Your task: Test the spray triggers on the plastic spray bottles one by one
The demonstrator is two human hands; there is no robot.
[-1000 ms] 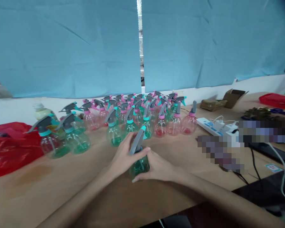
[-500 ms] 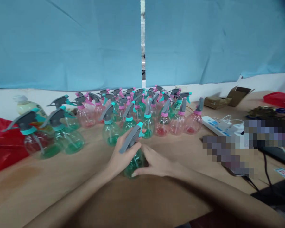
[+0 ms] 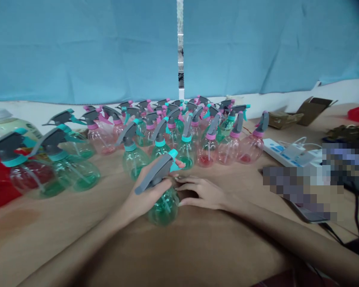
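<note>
While the left hand (image 3: pixel 145 195) curls closely around the neck of a transparent green, round plastic spray bottle (image 3: pixel 164 211), its thumb lies across the near side and its fingertips show beside the turquoise trigger (image 3: pixel 176 166). The bottle is in front of the person, above or on the brown desk (image 3: pixel 227 243); whether its base touches the surface cannot be told. Its grey spray head (image 3: pixel 155 173) slants, the turquoise nozzle (image 3: pixel 173 153) pointing away and to the right.

The right hand (image 3: pixel 208 193) is just beside the bottle's right side, fingers loosely bent and thumb apart from them, a gap between; whether a tip touches the plastic is unclear.

Beyond both hands stand many round spray bottles, with transparent green ones (image 3: pixel 134 161) and transparent pink ones (image 3: pixel 208 155) in the nearest row. A white power strip (image 3: pixel 278 151) lies to their right, and a shiny red plastic bag (image 3: pixel 0 195) sits at the far left.
</note>
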